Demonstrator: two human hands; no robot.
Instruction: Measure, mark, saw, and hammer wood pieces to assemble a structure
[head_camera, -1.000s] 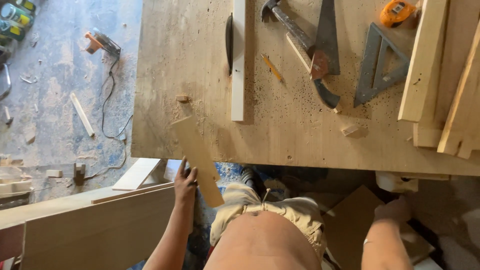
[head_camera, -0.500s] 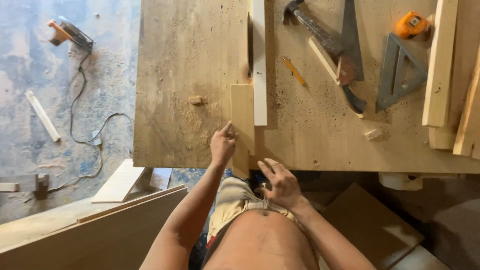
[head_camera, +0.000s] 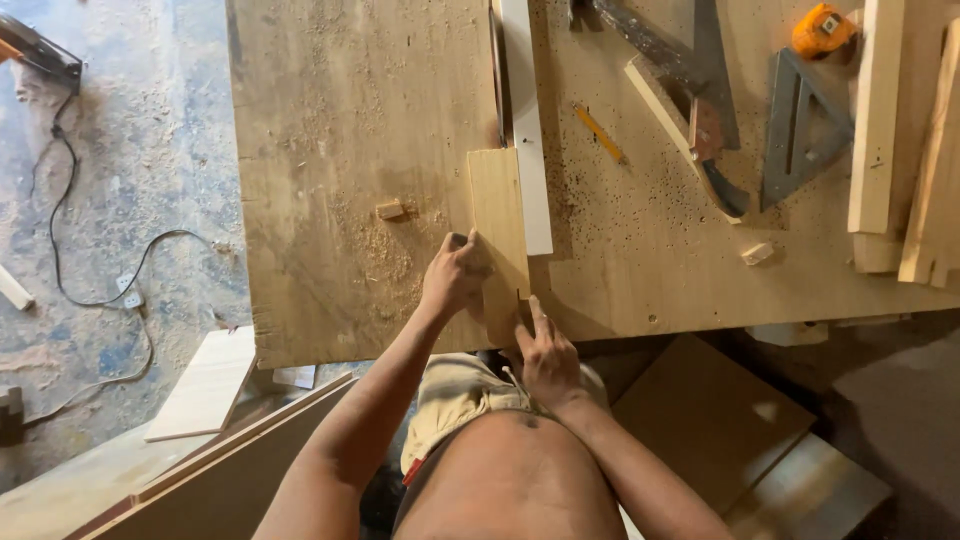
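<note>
Overhead view of a plywood bench (head_camera: 340, 130) dusted with sawdust. A short, pale wooden board (head_camera: 497, 215) is laid flat on the bench near its front edge, its long side set just against a longer white-painted strip (head_camera: 525, 120) that runs away from the viewer. The near end of the board reaches the bench edge.

The left hand (head_camera: 455, 275) is placed on the left edge of the board, near its lower half; its grip is closed around that edge, the fingers curled over and the knuckles raised. The right hand (head_camera: 545, 350) is held at the near end of the board, at the bench edge; its grip is loose, the fingers being extended upward so that the fingertips (head_camera: 533, 305) touch the end of the board. How much of the board is pinched from beneath cannot be told.

A small wood offcut (head_camera: 389, 209) lies just left of the board, apart from it. Further right on the bench are seen a yellow pencil (head_camera: 600, 133), a handsaw (head_camera: 690, 90), a grey triangular square (head_camera: 805, 125), an orange tape measure (head_camera: 822, 28), a second small block (head_camera: 757, 253) and several upright-running timber lengths (head_camera: 878, 120). On the floor at left, a black cable (head_camera: 70, 250) is trailed across the concrete.
</note>
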